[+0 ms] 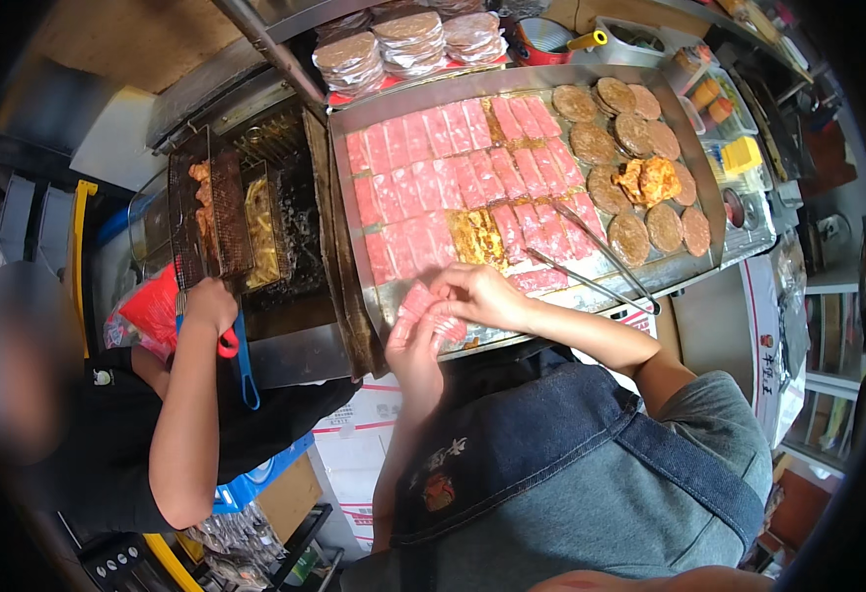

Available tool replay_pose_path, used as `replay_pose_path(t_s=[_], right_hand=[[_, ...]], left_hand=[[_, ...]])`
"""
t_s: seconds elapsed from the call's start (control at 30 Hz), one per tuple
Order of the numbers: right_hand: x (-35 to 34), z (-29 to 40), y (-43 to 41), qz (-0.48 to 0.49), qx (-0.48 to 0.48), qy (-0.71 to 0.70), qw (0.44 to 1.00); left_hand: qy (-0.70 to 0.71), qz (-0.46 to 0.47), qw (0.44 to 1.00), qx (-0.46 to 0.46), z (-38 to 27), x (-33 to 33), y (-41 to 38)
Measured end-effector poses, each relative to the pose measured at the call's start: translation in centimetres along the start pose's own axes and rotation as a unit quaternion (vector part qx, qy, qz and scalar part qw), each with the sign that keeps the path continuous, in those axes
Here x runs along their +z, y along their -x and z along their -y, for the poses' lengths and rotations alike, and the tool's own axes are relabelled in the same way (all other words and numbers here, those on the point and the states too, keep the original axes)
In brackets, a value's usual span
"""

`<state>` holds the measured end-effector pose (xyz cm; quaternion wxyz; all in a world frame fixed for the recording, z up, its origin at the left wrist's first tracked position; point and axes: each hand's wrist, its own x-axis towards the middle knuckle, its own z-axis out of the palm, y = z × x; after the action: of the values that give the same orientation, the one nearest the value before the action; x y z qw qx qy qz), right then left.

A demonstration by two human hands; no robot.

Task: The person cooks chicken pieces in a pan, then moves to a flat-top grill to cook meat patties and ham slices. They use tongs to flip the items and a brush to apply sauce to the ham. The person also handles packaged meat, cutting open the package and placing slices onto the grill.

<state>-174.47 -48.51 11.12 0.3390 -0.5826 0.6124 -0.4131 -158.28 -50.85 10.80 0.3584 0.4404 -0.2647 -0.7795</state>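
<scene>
A small stack of thin pink meat slices is between my two hands above the griddle's near edge. My left hand grips the stack from below. The fingers of my right hand pinch at its upper side. Beyond them, rows of pink meat slices cover much of the flat griddle. One browned yellow patch of food lies among the front slices. Metal tongs rest across the griddle's front edge, right of my hands, tips over the slices.
Burger patties and an orange-coloured piece of food occupy the griddle's right side. Wrapped patty stacks stand behind. At left, a co-worker's hand grips a handle by the fryer basket. Topping containers line the right.
</scene>
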Motion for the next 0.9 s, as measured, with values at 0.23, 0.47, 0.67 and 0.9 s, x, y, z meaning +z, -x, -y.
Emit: replay_pose_path(t_s=[0.23,0.47,0.67,0.9], right_hand=[[-1.1,-1.5,1.2,-0.03,0.022,0.005,0.999],[-2.7,-1.6,0.7,0.004,0.072,0.008,0.997],[-3.7,-5.0,-1.7,-0.139,-0.004,0.276,0.951],[-2.8,-7.8,-1.4,-0.083,-0.075,0.393,0.913]], left_hand=[[-0.009,0.018,1.0,0.0,0.9,1.2,-0.8],[-0.062,0.033,0.997,-0.016,1.3,0.6,-1.3],[-0.036,0.006,0.999,-0.014,0.3,-0.2,-1.0],[-0.009,0.002,1.0,-0.015,0.3,-0.6,-0.9]])
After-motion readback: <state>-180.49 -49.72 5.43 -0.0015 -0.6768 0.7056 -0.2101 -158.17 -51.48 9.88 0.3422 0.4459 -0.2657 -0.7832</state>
